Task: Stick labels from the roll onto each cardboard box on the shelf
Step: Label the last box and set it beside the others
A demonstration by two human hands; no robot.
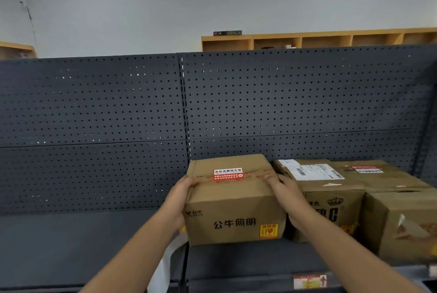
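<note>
A brown cardboard box (236, 212) with black printed characters stands on the dark shelf (82, 245). A red and white label (228, 174) is stuck across its top seam. My left hand (181, 194) grips the box's left side, fingers curled over the top edge. My right hand (287, 194) holds the right side, fingertips on the top edge. Touching it on the right are a second box (331, 200) bearing a white shipping label (316, 172) and a third box (402, 219) with a red label (366, 169). A white paper strip (164, 266) hangs under my left forearm; the roll is hidden.
A dark perforated back panel (94, 127) rises behind the shelf. The shelf stretches bare to the left of the boxes. A red and white tag (309, 281) sits on the shelf's front edge. Wooden cubbies (307, 40) line the far wall.
</note>
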